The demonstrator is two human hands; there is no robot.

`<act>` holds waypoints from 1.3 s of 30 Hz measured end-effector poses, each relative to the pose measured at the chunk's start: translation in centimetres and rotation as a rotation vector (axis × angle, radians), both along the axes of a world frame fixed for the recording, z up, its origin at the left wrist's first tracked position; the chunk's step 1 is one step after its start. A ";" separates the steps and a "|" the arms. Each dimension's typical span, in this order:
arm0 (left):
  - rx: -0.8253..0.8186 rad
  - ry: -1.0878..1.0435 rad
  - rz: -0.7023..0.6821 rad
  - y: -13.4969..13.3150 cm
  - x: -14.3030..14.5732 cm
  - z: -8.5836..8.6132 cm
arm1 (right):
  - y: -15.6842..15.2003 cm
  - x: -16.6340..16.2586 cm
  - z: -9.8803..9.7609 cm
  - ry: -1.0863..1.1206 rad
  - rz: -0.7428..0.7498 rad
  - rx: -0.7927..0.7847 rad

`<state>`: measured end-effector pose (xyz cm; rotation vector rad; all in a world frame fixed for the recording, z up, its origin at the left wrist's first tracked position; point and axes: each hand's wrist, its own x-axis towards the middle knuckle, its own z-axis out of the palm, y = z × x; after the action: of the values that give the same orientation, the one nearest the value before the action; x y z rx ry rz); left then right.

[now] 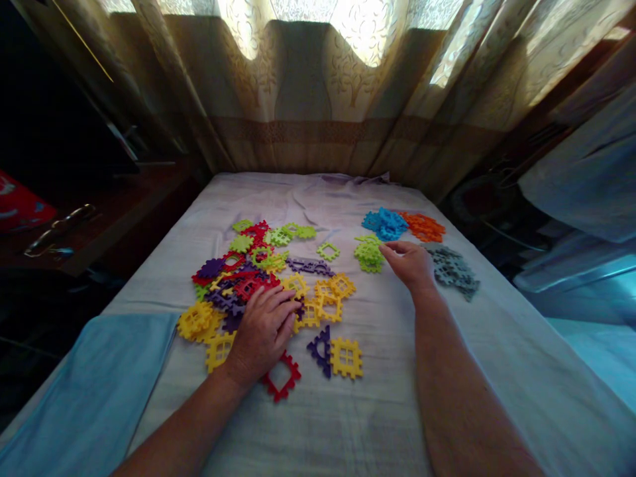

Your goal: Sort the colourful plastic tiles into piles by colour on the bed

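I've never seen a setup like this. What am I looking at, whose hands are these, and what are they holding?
No robot here: one picture, from a camera worn on a person's head, looking forward and down at their bare hands.

On a pale cloth-covered surface lie flat, tooth-edged, plastic-looking pieces. The left hand rests on a mixed red, purple, yellow and green heap. The right hand has its fingertips at a lime-green pile; whether it grips a piece, I can't tell. Near it are blue, orange and grey piles.
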<state>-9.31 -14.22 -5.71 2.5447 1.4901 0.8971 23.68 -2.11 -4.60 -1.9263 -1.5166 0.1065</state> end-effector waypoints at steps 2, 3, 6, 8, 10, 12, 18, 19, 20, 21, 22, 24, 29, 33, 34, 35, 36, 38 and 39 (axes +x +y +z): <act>0.007 -0.003 0.001 0.0 0.0 0.0 | 0.1 1.1 -0.7 -0.007 -0.036 -0.020; 0.015 -0.004 -0.001 0.0 0.0 0.0 | 0.1 1.4 -1.0 -0.009 -0.039 -0.029; 0.037 -0.004 -0.009 0.0 0.0 0.1 | 0.2 1.5 -1.6 -0.014 -0.019 -0.044; 0.043 -0.003 -0.016 0.0 0.0 0.1 | 0.2 1.2 -1.8 -0.025 -0.016 -0.045; 0.042 0.001 -0.020 -0.1 0.0 0.2 | 0.2 1.0 -1.8 -0.043 -0.029 -0.061; 0.049 0.005 -0.021 -0.1 0.1 0.4 | 0.1 0.8 -1.6 -0.058 -0.034 -0.081; 0.093 0.037 -0.037 -0.5 0.3 1.1 | -0.2 -0.9 0.3 -0.114 -0.020 0.044; 0.099 0.040 -0.031 -0.6 0.3 1.2 | -0.2 -1.7 0.7 -0.110 0.019 0.054; 0.106 0.041 -0.023 -0.6 0.4 1.2 | -0.4 -2.8 1.1 -0.102 0.076 0.058; 0.114 0.041 -0.015 -0.7 0.4 1.2 | -0.5 -4.1 1.4 -0.090 0.147 0.057; 0.120 0.041 -0.007 -0.7 0.4 1.3 | -0.7 -5.6 1.6 -0.076 0.224 0.060; 0.130 0.045 0.005 -0.8 0.4 1.3 | -1.4 -8.7 1.7 -0.059 0.394 0.047; 0.127 0.069 0.017 -0.9 0.5 1.6 | -3.4 -14.2 0.6 -0.078 0.689 -0.093; 0.118 0.082 0.013 -0.9 0.5 1.7 | -4.0 -15.2 -0.3 -0.135 0.777 -0.099; 0.123 0.082 0.014 -0.9 0.4 1.8 | -3.9 -15.2 -0.4 -0.154 0.791 -0.092; 0.128 0.084 0.014 -1.0 0.4 1.8 | -3.9 -15.2 -0.6 -0.174 0.802 -0.087; 0.135 0.087 0.016 -1.0 0.4 1.9 | -3.8 -15.1 -0.7 -0.192 0.813 -0.084; 0.144 0.105 0.024 -1.0 0.4 1.9 | -3.6 -15.1 -0.9 -0.217 0.839 -0.085; 0.146 0.115 0.029 -1.1 0.4 1.9 | -3.6 -15.2 -0.9 -0.220 0.851 -0.084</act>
<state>-8.92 -15.28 -3.78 2.7284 1.5499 0.9086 8.49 -5.68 -5.53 -1.2512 -2.4226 0.3381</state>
